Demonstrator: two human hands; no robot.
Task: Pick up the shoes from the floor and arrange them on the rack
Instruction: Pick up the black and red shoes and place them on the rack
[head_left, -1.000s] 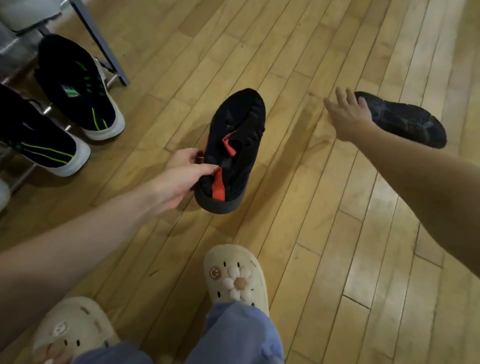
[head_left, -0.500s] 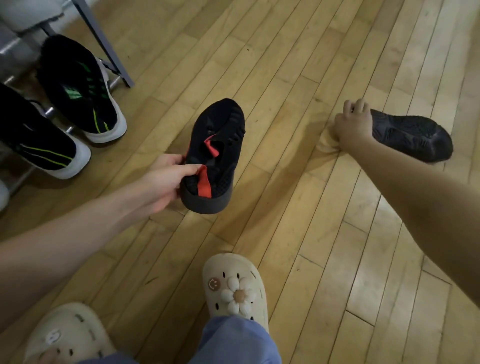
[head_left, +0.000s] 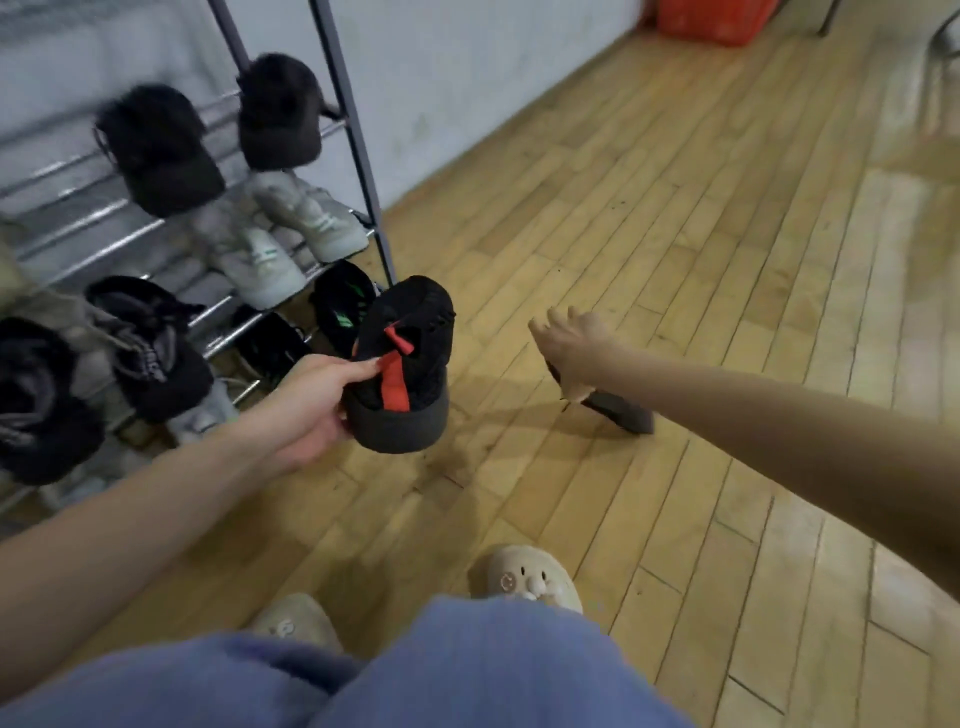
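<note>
From the head camera, the left hand (head_left: 311, 400) is gripping a black sneaker with red pull tabs (head_left: 402, 364) at its heel collar, fingers curled round the rim, and is holding it off the floor just right of the shoe rack (head_left: 358, 145). To the right, the right hand (head_left: 574, 345) is lifting the matching black sneaker (head_left: 618, 408) by one end; the thumb and fingers seem to be pinching it from above, though blur is hiding the exact hold, and the shoe is hanging tilted just above the wooden floor (head_left: 701, 260). The rack's shelves are carrying black and pale grey shoes already. To do this step well, the person should probably be firming the right-hand pinch before swinging across, bringing both sneakers toward a free stretch of the rails, and setting them side by side.
</note>
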